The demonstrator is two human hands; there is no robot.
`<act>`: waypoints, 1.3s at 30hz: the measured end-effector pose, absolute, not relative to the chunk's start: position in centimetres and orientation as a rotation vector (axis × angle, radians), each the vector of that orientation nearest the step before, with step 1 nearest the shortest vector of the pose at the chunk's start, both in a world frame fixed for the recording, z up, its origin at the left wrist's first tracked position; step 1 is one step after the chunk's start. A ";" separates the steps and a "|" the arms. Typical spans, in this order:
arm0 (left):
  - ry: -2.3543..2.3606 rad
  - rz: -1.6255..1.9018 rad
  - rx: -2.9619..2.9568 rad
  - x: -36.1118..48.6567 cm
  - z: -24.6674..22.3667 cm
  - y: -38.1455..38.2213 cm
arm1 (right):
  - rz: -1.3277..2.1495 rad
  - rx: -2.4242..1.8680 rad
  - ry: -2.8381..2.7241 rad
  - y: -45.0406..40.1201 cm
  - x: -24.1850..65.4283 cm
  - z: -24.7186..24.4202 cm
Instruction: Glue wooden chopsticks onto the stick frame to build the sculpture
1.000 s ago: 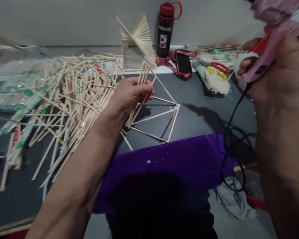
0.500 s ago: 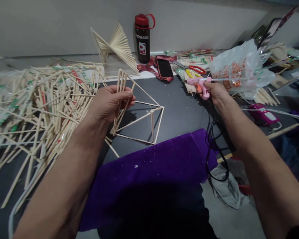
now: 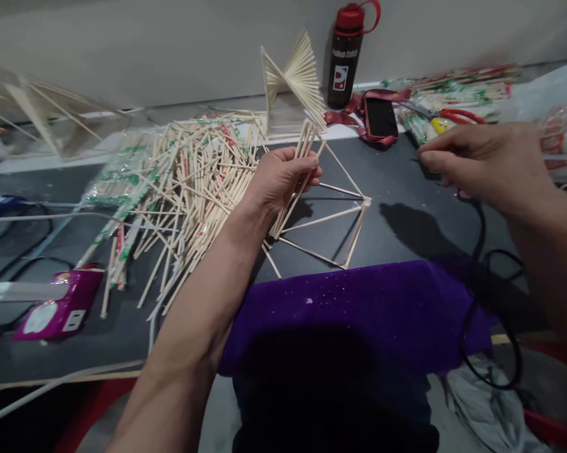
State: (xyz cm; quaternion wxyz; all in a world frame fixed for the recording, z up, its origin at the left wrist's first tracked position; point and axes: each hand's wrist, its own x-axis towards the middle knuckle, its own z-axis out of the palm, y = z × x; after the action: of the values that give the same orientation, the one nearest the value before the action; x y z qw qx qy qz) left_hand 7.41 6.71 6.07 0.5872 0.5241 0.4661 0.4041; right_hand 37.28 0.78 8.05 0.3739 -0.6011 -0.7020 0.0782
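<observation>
One stick frame (image 3: 287, 215) is gripped in the left hand (image 3: 280, 176), between fingers that partly hide it, while the right hand (image 3: 481, 157), its forearm (image 3: 554, 239) cut off, has curled fingers whose hold, if any, cannot be made out, over a dark table (image 3: 396, 182) with a pale wall (image 3: 193, 50) beyond the fingertips.

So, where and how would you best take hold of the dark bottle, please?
I'd grip the dark bottle around its body, probably from the front: it stands upright, roughly cylindrical, with the wall behind and the stick model close on the left.
</observation>
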 end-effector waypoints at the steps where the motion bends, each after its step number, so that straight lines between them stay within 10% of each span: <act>1: 1.081 0.939 1.211 7.4 6.1 6.7 | 0.273 -1.450 -1.814 1.1 35.6 8.3; 39: 1.008 0.779 1.128 6.2 6.1 7.2 | 1.071 -0.988 -1.313 8.9 25.9 6.8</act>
State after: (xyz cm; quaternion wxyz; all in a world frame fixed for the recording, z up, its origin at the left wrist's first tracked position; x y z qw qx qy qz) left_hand 6.16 7.19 6.12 0.6596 0.4983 0.4453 0.3441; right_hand 25.88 8.86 6.82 0.5562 -0.4186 -0.5563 0.4537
